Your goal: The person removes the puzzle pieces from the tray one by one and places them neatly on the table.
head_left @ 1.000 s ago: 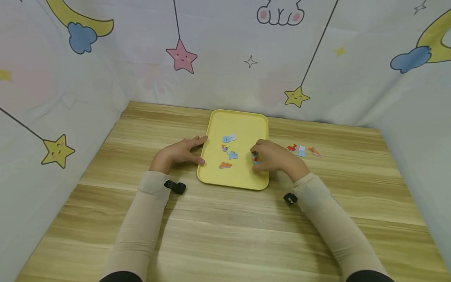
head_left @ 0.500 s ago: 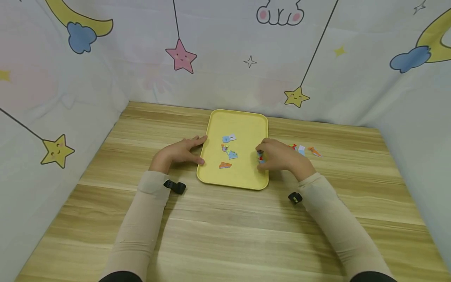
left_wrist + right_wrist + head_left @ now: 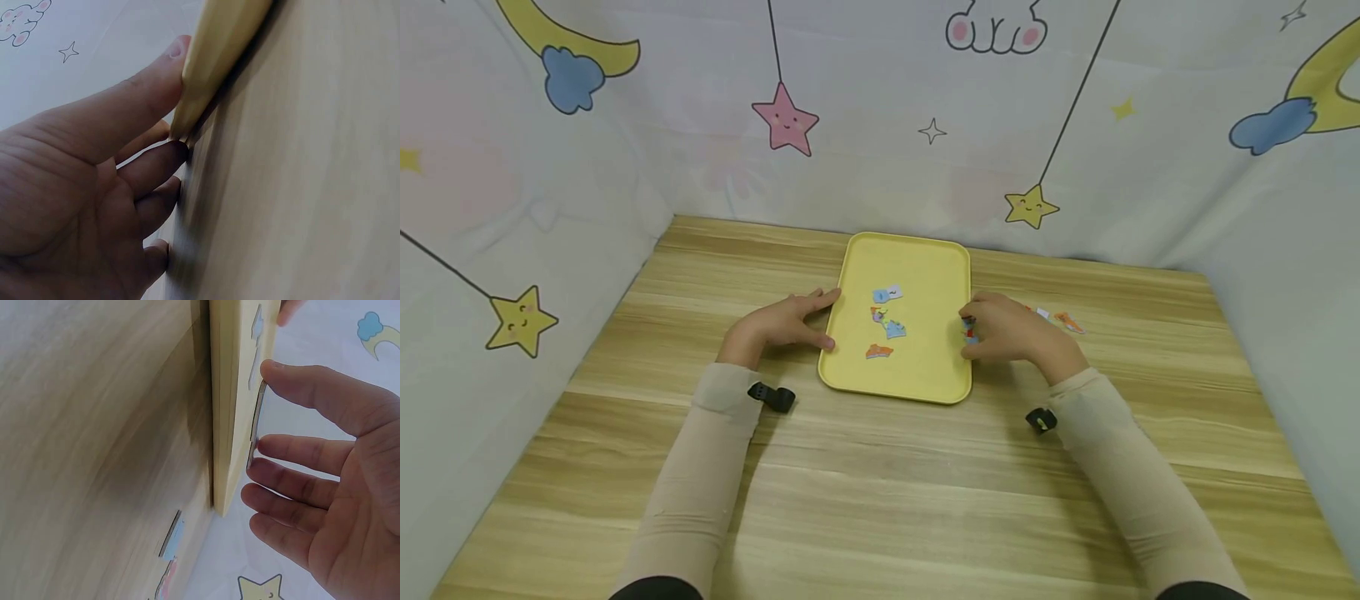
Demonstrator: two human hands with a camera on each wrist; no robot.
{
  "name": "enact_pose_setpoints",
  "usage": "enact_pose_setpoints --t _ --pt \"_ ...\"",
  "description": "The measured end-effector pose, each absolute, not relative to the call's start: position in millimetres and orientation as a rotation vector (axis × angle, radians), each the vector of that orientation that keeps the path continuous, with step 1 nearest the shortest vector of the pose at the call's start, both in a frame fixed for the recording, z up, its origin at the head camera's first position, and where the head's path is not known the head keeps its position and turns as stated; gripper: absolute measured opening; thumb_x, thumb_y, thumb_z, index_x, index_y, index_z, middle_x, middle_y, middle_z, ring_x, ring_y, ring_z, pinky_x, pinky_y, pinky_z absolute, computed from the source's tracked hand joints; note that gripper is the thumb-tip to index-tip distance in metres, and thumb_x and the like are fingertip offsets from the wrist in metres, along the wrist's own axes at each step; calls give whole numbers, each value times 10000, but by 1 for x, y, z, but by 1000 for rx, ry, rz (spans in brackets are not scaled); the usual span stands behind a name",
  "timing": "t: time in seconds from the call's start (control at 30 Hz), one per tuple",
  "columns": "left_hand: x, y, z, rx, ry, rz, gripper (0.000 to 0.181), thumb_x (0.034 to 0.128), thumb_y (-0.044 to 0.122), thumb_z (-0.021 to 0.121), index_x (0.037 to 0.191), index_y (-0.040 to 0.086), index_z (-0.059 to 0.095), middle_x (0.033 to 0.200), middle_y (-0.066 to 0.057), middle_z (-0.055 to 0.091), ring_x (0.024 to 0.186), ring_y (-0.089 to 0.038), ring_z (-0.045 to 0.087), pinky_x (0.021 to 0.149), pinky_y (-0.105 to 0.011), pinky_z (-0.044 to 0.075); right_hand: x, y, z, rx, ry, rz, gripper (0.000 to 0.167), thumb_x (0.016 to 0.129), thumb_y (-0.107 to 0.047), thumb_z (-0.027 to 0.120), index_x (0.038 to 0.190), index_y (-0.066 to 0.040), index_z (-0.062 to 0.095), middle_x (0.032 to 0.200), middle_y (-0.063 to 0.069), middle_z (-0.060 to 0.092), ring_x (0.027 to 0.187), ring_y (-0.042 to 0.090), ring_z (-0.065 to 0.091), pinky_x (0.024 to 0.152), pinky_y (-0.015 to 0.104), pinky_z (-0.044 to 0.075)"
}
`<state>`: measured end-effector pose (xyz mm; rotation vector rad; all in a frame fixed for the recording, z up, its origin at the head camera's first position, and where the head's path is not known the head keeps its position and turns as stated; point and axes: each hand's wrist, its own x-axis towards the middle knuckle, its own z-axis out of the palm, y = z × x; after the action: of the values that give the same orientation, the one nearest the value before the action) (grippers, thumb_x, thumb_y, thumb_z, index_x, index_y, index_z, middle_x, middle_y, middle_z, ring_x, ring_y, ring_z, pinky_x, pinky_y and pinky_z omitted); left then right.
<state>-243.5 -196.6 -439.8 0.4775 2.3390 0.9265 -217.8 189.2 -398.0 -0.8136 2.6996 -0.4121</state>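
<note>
puzzle pieces (image 3: 969,332) in blue and red are at the right side of the yellow tray (image 3: 917,260), pinched in the right hand (image 3: 1015,327). its thumb is at one end and its fingers are at the other. it looks like two bits joined, but the hand hides a lot, and i cannot tell if they touch the tray or float just over it. the left hand (image 3: 781,323) is wide, thumb and pointer spread, touching the tray's left edge. to do this well, the right hand should go slow and hold the bits flat, because a hard squeeze could bend them or pop them apart. the left hand can stop the tray from sliding. mind the loose pieces (image 3: 1069,322) on the table (image 3: 880,500), just right of the right hand. the orange piece (image 3: 879,352) lies near and to the left on the tray, so it should be safe from bumps.
</note>
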Motion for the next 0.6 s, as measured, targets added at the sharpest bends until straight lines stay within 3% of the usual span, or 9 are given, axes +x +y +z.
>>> enact_pose_setpoints --t 0.27,0.6 --pt "-242 -196 -438 467 2337 928 1000 932 316 834 1700 189 206 1757 -192 45 1555 -555 -115 1253 -663 -13 -217 201 -397 -786 2704 -403 596 858 -231 822 1348 70 666 1309 195 639 1166 322 624 1025 476 513" --pt "-243 -196 -440 473 2333 930 993 938 307 829 1701 188 204 1757 -192 41 1555 -552 -119 1252 -665 -14 -213 217 -395 -733 2712 -456 596 883 -238 836 1359 72 656 1247 178 643 1081 326 619 956 499 525"
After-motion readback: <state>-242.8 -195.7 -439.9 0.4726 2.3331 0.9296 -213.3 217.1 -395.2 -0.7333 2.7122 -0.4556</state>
